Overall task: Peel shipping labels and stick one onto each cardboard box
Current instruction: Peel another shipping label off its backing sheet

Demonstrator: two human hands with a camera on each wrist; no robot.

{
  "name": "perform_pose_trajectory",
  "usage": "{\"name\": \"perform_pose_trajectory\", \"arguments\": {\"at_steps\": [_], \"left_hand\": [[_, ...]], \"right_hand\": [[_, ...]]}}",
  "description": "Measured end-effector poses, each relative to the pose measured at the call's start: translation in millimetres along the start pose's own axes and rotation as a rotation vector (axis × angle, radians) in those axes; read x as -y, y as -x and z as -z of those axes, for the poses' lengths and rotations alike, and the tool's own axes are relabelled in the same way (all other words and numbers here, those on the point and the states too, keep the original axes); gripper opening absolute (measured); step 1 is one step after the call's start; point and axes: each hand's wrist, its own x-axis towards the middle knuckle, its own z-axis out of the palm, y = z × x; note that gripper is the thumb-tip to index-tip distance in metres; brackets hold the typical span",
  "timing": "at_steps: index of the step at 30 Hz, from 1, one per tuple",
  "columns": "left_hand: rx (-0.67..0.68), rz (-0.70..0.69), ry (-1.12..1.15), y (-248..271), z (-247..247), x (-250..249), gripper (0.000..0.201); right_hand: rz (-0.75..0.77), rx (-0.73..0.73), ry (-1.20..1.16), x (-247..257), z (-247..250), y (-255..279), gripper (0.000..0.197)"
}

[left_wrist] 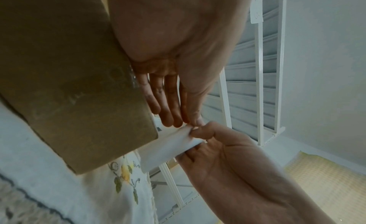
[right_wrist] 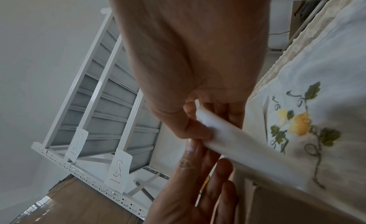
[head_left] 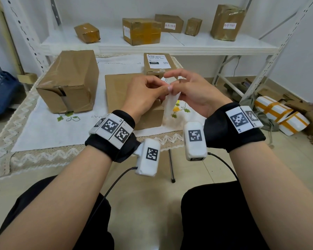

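Pinching a white label sheet [head_left: 171, 101] between both hands, I hold it just above the low cardboard box [head_left: 124, 91] at the table's middle. My left hand [head_left: 145, 92] nips its upper edge between thumb and forefinger; my right hand [head_left: 193, 92] nips the same edge beside it, the other fingers loosely spread. The sheet hangs down toward the embroidered tablecloth [head_left: 43, 134]. A tall taped box [head_left: 69, 82] stands to the left. Behind the hands sits a small box [head_left: 158, 64] with a printed label on top. More boxes line the white shelf [head_left: 188, 46].
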Motion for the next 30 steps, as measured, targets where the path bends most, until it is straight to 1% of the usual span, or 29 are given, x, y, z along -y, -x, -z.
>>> {"name": "perform_pose_trajectory", "arguments": {"at_steps": [6, 14, 22, 30], "left_hand": [[-0.018, 0.003, 0.004, -0.6, -0.9, 0.0, 0.012], [-0.063, 0.015, -0.001, -0.8, -0.4, 1.0, 0.005], [-0.06, 0.025, -0.018, -1.2, -3.1, 0.4, 0.004], [-0.065, 0.041, 0.016, -0.7, -4.7, -0.7, 0.007]], "right_hand": [[0.01, -0.04, -0.015, 0.2, 0.6, -1.9, 0.04], [0.011, -0.06, -0.014, -1.9, 1.5, -2.2, 0.036], [-0.008, -0.109, 0.046, -0.9, -0.5, -3.2, 0.039], [-0.044, -0.166, 0.059, -2.9, -0.5, -4.9, 0.027]]}}
